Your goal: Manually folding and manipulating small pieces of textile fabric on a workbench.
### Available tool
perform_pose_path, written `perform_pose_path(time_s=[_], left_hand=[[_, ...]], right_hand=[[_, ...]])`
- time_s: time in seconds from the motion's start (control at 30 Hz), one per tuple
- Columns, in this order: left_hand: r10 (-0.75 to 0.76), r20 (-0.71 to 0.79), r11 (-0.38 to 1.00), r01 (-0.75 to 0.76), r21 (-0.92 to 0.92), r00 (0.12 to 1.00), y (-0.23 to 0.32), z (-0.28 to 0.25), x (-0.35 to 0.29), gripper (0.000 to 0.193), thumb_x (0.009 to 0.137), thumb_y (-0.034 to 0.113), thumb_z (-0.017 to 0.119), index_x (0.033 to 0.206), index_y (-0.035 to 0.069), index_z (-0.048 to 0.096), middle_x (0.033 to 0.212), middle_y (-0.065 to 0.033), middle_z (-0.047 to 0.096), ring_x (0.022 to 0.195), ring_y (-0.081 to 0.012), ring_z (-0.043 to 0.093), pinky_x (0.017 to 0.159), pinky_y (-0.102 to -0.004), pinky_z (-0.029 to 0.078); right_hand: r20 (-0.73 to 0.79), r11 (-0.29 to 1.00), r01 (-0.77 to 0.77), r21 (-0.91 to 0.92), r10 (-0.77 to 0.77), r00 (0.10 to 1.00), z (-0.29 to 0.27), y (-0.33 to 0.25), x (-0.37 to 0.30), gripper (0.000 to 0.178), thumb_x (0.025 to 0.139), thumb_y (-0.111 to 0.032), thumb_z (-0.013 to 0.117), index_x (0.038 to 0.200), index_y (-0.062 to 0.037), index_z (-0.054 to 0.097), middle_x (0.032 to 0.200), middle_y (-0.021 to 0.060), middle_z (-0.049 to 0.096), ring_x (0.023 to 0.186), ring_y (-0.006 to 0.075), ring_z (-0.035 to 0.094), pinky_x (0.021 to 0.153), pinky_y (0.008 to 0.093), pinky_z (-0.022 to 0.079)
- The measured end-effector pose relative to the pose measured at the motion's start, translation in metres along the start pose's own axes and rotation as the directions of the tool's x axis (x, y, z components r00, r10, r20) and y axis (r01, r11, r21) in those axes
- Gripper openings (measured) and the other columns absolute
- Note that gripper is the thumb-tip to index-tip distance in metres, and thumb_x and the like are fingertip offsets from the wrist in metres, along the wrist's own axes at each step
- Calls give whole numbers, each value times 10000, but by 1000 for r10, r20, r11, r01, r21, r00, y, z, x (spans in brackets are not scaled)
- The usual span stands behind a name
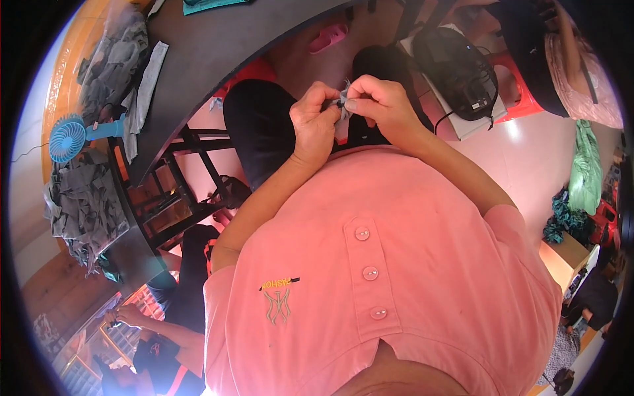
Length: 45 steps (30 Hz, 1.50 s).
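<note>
Above my lap, my left hand (pixel 314 125) and my right hand (pixel 386 109) meet, fingers pinched close together. Between the fingertips is a small piece of grey fabric (pixel 344 113), with a thin end sticking up past the fingers. Both hands grip it, the left by its left side and the right by its right side. A small dark spot shows where the fingertips come together; I cannot make out what it is. My dark-trousered knees lie just beyond and beneath the hands.
A dark table (pixel 198 59) curves along the left, bearing grey fabric pieces (pixel 119 59) and a blue handheld fan (pixel 68 138). A black backpack (pixel 456 72) rests at the right by a red stool (pixel 518 89). Other people work at the lower left and upper right.
</note>
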<state>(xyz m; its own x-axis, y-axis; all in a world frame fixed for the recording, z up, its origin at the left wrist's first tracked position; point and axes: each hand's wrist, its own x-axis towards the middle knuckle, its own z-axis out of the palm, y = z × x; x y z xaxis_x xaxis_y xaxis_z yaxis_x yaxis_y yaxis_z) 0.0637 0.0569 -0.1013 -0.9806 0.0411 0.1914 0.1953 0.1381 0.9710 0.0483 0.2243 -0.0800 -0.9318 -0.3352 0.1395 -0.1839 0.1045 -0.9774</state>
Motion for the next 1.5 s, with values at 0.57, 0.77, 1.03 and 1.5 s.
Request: perform_pose_path(time_s=[0.57,0.77,1.03,1.5], left_hand=[[120,65,991,-123,44,991,14,3,2,257,723,-158,495,892,-7,616,769,-66,542,681,-148,511,604,-252,423],[177,138,983,-169,-73,974,9,3,5,296,724,-156,496,929,-7,648,786,-57,546,693,-127,505,615,-250,423],[-30,-134,979,2,-204,991,19,18,4,289,750,-134,444,908,-6,650,807,-26,555,737,-106,495,676,-229,419],[-125,169,938,171,-301,978,7,2,2,340,691,-123,428,912,-18,664,836,-45,566,755,-126,514,706,-227,424]], right_hand=[[23,970,-130,204,128,992,3,-12,-14,119,886,-137,641,833,-45,588,638,-36,510,534,28,423,465,205,323],[84,949,-171,264,153,985,0,-27,-18,111,845,-98,662,880,-22,590,644,45,608,581,101,594,524,244,437],[-98,990,107,-96,-116,988,12,-1,-12,85,863,-39,639,904,-13,569,715,0,546,643,53,469,577,214,398],[132,996,75,-56,-67,989,3,0,-16,82,844,-33,641,844,-9,562,708,20,536,620,95,460,579,240,391]])
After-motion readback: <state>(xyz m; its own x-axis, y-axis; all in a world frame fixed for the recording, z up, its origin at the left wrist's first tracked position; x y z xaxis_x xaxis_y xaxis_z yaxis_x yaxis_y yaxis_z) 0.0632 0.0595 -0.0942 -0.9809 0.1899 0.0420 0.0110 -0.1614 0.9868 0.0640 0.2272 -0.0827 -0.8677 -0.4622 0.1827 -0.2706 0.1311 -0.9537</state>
